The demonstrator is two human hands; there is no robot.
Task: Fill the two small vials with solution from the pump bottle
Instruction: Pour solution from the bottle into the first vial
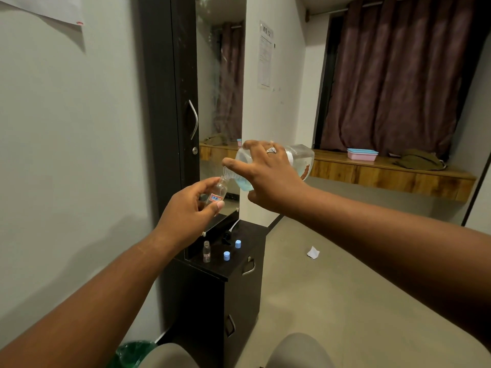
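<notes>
My right hand (268,173) grips the clear pump bottle (301,158), tipped on its side with its pump head off. Blue solution pools near its open neck, which touches the mouth of a small clear vial (218,191). My left hand (186,208) holds that vial tilted toward the bottle; it has a red and blue label. The second vial (206,251) stands upright and uncapped on the black cabinet top (249,235). Two blue caps (226,256) (238,244) sit beside it. The black pump head (228,236) with its white tube lies behind the caps.
The black cabinet has drawers with metal handles (248,268) and a tall mirror (220,102) above. A wooden shelf (385,171) at right carries a pink and blue box (362,154). A scrap of paper (313,252) lies on the floor. A green bag (132,353) sits lower left.
</notes>
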